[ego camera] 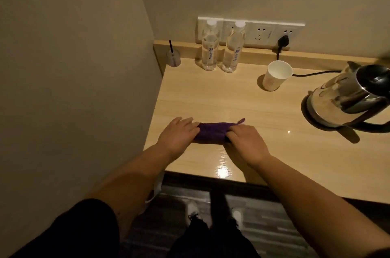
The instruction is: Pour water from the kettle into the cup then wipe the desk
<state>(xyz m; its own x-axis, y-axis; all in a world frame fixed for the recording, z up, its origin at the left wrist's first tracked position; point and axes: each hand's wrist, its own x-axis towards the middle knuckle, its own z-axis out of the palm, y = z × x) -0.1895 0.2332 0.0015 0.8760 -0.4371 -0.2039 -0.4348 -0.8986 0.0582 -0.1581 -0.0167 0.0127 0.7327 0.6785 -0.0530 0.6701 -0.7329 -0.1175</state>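
Head view: both hands on the folded purple cloth (211, 131) near the pale wooden worktop's (295, 152) front edge, left hand (179, 131) flat, right hand (242, 139) fingers pinching it. White paper cup (276, 76) and steel kettle (346, 97) sit behind; pouring looks finished, wiping underway.

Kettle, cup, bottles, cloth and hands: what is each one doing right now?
kettle: upright on its base, lid shut
cup: upright, contents unclear
two bottles: standing, capped
purple cloth: bunched flat on the desk
left hand: pressing the cloth's left end
right hand: gripping the cloth's right end
plug: in the socket
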